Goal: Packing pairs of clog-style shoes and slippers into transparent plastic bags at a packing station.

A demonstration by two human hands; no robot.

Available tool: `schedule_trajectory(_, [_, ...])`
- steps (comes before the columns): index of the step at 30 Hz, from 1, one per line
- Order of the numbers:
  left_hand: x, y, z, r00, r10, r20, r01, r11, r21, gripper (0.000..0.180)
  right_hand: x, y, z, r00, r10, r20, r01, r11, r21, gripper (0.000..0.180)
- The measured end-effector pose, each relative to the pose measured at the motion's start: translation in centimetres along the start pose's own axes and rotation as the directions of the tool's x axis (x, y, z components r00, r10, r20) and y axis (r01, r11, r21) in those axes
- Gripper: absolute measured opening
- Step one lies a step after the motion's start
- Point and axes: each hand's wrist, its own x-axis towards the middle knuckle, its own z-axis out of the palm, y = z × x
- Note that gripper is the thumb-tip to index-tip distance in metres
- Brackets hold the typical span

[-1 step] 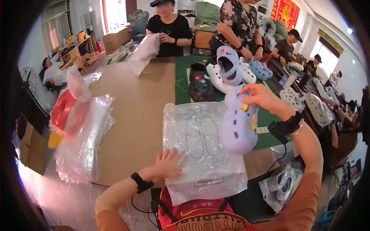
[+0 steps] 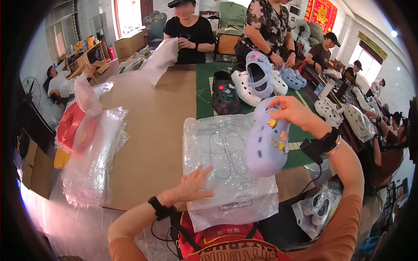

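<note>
My right hand (image 2: 295,112) holds a lilac clog (image 2: 264,142) with small charms by its heel end, sole hanging down over the table. Under it lies a stack of clear plastic bags (image 2: 226,161) printed with shoe outlines. My left hand (image 2: 194,185) lies flat, fingers spread, on the near left corner of that stack. A black band sits on each wrist.
Black (image 2: 225,96), white (image 2: 244,88) and blue (image 2: 291,78) clogs lie on a green mat (image 2: 204,91) beyond the bags. A heap of clear bags with a red item (image 2: 87,143) sits at the left. People sit around the far side and right of the brown table (image 2: 148,130).
</note>
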Motion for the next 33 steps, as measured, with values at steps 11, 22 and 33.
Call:
schedule_trajectory(11, [1.9,6.9,1.3,0.893,-0.296,-0.338,-0.253,0.290,-0.923,0.091,-0.8,4.4,7.4,0.969,0.061,0.241,-0.139,0.935,0.325,0.029])
schedule_trajectory(22, [4.2,0.3,0.9,0.956,-0.293,0.005,0.053,0.155,-0.986,0.069,2.6,18.3,-1.7,0.878,0.289,-0.381,-0.209,0.949,0.237,0.029])
schedule_trajectory(33, [4.6,-0.1,1.2,0.981,-0.186,-0.050,-0.019,0.167,-0.986,0.065,2.3,19.0,-1.5,0.822,-0.137,-0.553,-0.294,0.729,-0.618,0.018])
